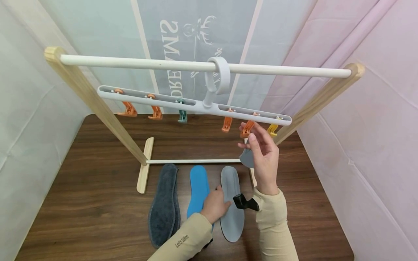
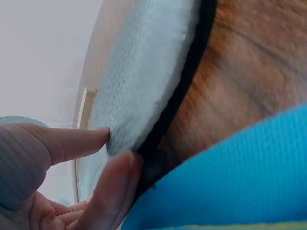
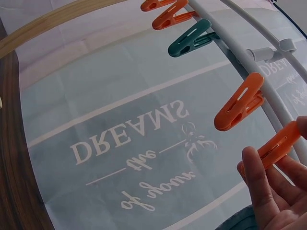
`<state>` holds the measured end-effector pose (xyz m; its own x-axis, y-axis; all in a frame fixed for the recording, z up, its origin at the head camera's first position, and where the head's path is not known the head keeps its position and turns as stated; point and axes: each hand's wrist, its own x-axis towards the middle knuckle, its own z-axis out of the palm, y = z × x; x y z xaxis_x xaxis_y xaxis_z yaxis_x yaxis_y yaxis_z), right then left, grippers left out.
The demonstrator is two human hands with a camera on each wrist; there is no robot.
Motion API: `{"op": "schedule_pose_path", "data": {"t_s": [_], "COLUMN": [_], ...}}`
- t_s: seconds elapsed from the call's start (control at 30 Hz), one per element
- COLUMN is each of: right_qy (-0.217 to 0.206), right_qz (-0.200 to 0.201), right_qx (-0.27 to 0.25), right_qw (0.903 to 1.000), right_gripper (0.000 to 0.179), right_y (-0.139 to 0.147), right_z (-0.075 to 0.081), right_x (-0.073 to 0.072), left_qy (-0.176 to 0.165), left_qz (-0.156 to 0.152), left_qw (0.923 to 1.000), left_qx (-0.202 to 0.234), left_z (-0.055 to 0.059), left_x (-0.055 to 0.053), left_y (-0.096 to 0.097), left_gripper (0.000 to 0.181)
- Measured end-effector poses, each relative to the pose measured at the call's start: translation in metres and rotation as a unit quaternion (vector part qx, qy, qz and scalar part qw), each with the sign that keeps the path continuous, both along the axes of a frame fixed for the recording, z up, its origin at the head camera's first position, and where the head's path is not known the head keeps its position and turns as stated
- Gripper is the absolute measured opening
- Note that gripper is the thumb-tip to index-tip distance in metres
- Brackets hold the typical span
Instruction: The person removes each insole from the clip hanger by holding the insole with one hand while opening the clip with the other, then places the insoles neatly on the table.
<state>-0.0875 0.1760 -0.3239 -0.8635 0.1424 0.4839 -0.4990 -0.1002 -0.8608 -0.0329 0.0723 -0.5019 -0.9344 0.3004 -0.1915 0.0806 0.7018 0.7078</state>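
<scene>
My right hand (image 1: pixel 266 159) pinches an orange clip (image 1: pixel 248 128) on the right half of a white hanger (image 1: pixel 183 104). In the right wrist view, thumb and fingers grip this orange clip (image 3: pixel 278 144) on both sides. Behind that hand shows part of a grey insole (image 1: pixel 247 158); its upper part is hidden, and I cannot tell what supports it. Low on the table, my left hand (image 1: pixel 215 205) pinches the edge of another grey insole (image 1: pixel 232 221). The left wrist view shows thumb and finger at the rim of this insole (image 2: pixel 144 81). Beside it lies a blue insole (image 1: pixel 198 185).
The hanger hooks over a white rod (image 1: pixel 140 63) on a wooden stand (image 1: pixel 101 108). It carries more orange clips (image 1: pixel 156 112), a green clip (image 1: pixel 182 115) and a yellow clip (image 1: pixel 272 129). Dark grey insoles (image 1: pixel 163 206) lie overlapped at left on the brown table (image 1: pixel 98 203).
</scene>
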Motion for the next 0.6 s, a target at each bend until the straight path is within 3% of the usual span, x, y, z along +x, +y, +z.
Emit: {"op": "schedule_pose_path", "data": {"t_s": [0.17,0.37,0.6], "right_qy": [0.003,0.004,0.004], "right_qz": [0.004,0.008,0.005], "right_qx": [-0.001,-0.001,-0.002], "right_qw": [1.0,1.0,1.0], "right_gripper": [0.033,0.034,0.037], "right_y": [0.0,0.002,0.004], "right_z": [0.0,-0.002,-0.004], "right_x": [0.0,0.001,0.003], "left_qy": [-0.001,-0.002,0.081], "left_qz": [0.001,0.007,0.005], "left_qw": [0.9999,1.0,0.9965], "left_qx": [-0.013,0.006,0.023], "left_z": [0.0,0.0,0.011], "left_x": [-0.001,-0.001,-0.01], "left_y": [-0.001,-0.001,-0.002], "left_gripper": [0.068,0.068,0.029]}}
